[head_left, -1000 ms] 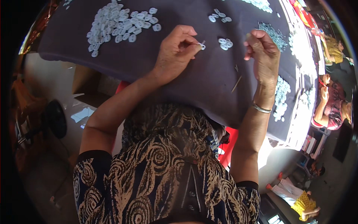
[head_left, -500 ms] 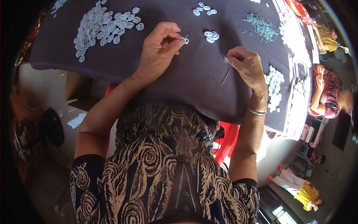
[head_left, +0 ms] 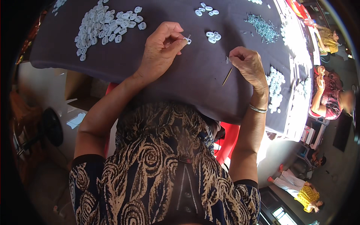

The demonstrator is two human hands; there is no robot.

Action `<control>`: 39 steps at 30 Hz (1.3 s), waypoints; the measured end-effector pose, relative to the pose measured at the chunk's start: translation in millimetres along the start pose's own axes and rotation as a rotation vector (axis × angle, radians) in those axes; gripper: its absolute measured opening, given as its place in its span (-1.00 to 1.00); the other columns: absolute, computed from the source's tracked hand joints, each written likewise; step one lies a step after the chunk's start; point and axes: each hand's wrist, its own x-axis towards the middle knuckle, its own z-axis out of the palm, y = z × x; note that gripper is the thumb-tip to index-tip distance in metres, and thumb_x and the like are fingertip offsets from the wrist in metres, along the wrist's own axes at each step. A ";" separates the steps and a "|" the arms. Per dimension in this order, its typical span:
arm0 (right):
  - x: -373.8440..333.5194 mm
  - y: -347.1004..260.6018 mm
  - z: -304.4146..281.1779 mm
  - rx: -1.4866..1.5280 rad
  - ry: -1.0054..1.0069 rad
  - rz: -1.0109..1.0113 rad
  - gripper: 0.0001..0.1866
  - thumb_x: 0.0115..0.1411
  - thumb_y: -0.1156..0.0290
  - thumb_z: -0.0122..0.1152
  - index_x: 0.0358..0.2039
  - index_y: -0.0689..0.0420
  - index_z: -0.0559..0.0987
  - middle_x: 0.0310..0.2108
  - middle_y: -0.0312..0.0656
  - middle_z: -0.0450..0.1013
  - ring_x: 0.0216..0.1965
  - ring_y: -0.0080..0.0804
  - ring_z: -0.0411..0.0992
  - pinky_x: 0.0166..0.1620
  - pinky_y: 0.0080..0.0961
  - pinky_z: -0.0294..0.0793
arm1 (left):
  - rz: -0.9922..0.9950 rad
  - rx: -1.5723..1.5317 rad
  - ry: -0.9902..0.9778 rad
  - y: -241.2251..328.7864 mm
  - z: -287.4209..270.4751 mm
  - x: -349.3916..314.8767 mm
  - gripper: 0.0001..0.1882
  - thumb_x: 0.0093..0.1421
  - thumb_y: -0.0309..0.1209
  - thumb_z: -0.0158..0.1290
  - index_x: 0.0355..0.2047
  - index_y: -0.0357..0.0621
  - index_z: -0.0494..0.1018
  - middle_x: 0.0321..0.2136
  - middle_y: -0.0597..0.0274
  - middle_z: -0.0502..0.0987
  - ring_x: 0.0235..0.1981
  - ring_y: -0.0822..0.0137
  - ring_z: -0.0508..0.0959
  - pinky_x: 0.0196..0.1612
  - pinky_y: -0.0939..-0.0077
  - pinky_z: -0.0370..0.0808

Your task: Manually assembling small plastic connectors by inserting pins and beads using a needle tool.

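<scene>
My left hand (head_left: 162,49) is closed, pinching a small white plastic piece with holes (head_left: 188,40) between thumb and forefinger. A tiny clear sliver stands up from that piece. To the right, my right hand (head_left: 246,66) is closed too, with a small clear piece (head_left: 227,59) at its fingertips. A thin brownish stick (head_left: 227,77) slants down beside the right fingers; whether the hand holds it or it lies on the cloth, I cannot tell. Beyond and between the hands sits a small cluster of white pieces (head_left: 213,36), and another group (head_left: 206,9) is farther back.
A dark cloth (head_left: 195,78) covers the table. At its left is a large heap of white pieces (head_left: 98,30); at the far right, a pile of small clear greenish bits (head_left: 263,28). More white pieces (head_left: 275,90) lie right of my right hand. Other people sit beyond the right edge.
Almost nothing differs. The clear piece at my right fingertips has shifted slightly, and the whole view has moved by a few pixels.
</scene>
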 end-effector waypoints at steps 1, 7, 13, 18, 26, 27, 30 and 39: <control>0.5 0.9 0.1 0.009 0.007 0.003 -0.97 0.02 0.56 0.19 -0.48 0.24 0.55 -0.64 -0.45 0.34 -0.56 -0.76 0.22 -0.51 -0.71 0.19 | 0.001 0.000 0.001 0.1 0.3 0.0 -0.75 0.16 -0.58 0.08 -0.16 -0.16 0.33 -0.46 0.34 0.46 -0.48 0.64 0.41 -0.43 0.70 0.46; 2.4 -4.5 0.7 -0.082 0.068 -0.020 -0.99 0.01 0.57 0.17 -0.51 0.23 0.53 -0.68 -0.45 0.30 -0.61 -0.77 0.19 -0.55 -0.70 0.18 | 0.003 0.002 0.008 -0.3 0.6 -0.6 -0.75 0.15 -0.58 0.08 -0.16 -0.16 0.33 -0.46 0.35 0.46 -0.48 0.65 0.40 -0.43 0.71 0.46; 0.9 -2.5 3.8 -0.055 0.122 -0.051 -0.97 0.01 0.57 0.17 -0.47 0.23 0.52 -0.67 -0.45 0.33 -0.61 -0.78 0.19 -0.56 -0.72 0.18 | -0.027 -0.026 -0.008 0.1 0.0 -1.3 -0.74 0.16 -0.62 0.07 -0.14 -0.16 0.37 -0.40 0.33 0.45 -0.42 0.59 0.43 -0.40 0.69 0.45; -7.3 -2.6 1.6 0.080 0.096 0.055 -0.95 0.04 0.57 0.23 -0.46 0.23 0.52 -0.65 -0.45 0.34 -0.59 -0.79 0.20 -0.53 -0.75 0.18 | -0.008 -0.011 -0.006 -0.1 -0.1 -0.7 -0.74 0.15 -0.60 0.07 -0.15 -0.16 0.34 -0.45 0.35 0.45 -0.48 0.66 0.40 -0.43 0.72 0.45; -9.9 -8.5 12.3 0.050 0.115 -0.016 -0.91 0.05 0.52 0.29 -0.49 0.23 0.53 -0.66 -0.46 0.34 -0.59 -0.79 0.20 -0.53 -0.74 0.18 | -0.022 -0.020 0.004 0.5 1.8 -1.2 -0.75 0.15 -0.60 0.08 -0.16 -0.16 0.35 -0.45 0.36 0.45 -0.48 0.67 0.40 -0.43 0.73 0.45; -11.0 -11.0 12.8 -0.001 0.107 0.007 -0.89 0.03 0.50 0.31 -0.49 0.23 0.54 -0.67 -0.44 0.35 -0.59 -0.78 0.21 -0.52 -0.73 0.20 | -0.031 -0.022 0.004 0.8 1.9 -1.7 -0.75 0.15 -0.60 0.08 -0.16 -0.16 0.35 -0.45 0.36 0.45 -0.49 0.67 0.40 -0.43 0.72 0.45; -4.8 -6.7 11.5 -0.078 0.173 -0.002 -0.86 0.01 0.46 0.33 -0.48 0.23 0.55 -0.68 -0.39 0.38 -0.60 -0.75 0.25 -0.51 -0.70 0.25 | -0.013 -0.024 -0.003 0.6 1.3 -0.8 -0.76 0.15 -0.59 0.08 -0.17 -0.16 0.36 -0.45 0.37 0.45 -0.49 0.67 0.39 -0.43 0.73 0.44; 0.8 10.6 0.9 -0.114 0.345 0.029 -0.83 0.04 0.42 0.31 -0.42 0.25 0.56 -0.62 -0.36 0.44 -0.58 -0.70 0.32 -0.48 -0.68 0.31 | -0.015 -0.030 -0.014 0.5 0.6 -1.1 -0.79 0.17 -0.58 0.07 -0.19 -0.17 0.35 -0.45 0.39 0.44 -0.48 0.68 0.38 -0.43 0.73 0.43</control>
